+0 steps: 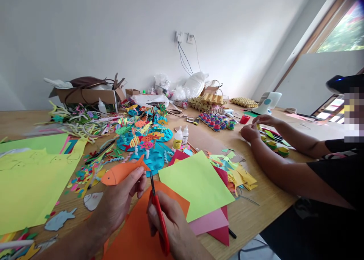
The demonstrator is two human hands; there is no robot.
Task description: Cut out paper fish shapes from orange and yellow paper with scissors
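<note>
My left hand (125,193) pinches an orange paper fish (121,172) near its tail. The fish has a drawn eye and a curved line behind its head. In my right hand (169,218) is a pair of scissors (160,222) with red handles. Their dark blades point up and away, close to the fish's tail; I cannot tell if they touch it. Below both hands lies an orange sheet (136,237). To the left on the table are a white paper fish (93,201) and a grey-blue paper fish (60,219).
A light green sheet (196,186) overlaps red and pink paper at right. Blue bases with paper fish (145,137) stand ahead, beside two glue bottles (178,138). Yellow-green sheets (31,191) cover the left. At right, another person's hands (251,131) work over painted pieces (274,146).
</note>
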